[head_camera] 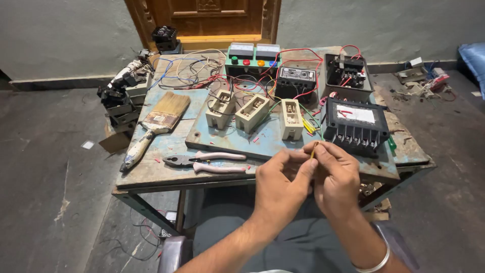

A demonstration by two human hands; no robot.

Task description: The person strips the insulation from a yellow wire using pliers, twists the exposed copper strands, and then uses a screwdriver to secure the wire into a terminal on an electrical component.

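Observation:
My left hand (280, 183) and my right hand (336, 174) meet in front of the table's near edge, fingertips pinched together on a thin yellow wire (314, 149) that sticks up between them. Both hands hold the wire's end. Behind them on the blue board (222, 141) stand three cream fuse holders (251, 112) and a black ribbed contactor (354, 126). Pink-handled pliers (207, 162) lie to the left of my left hand.
A wide paintbrush (157, 124) lies on the left of the worn table (151, 172). At the back are a green meter panel (252, 58), a small black box (297, 80), an open switch box (347, 73) and tangled wires. Black parts are stacked beside the table's left end.

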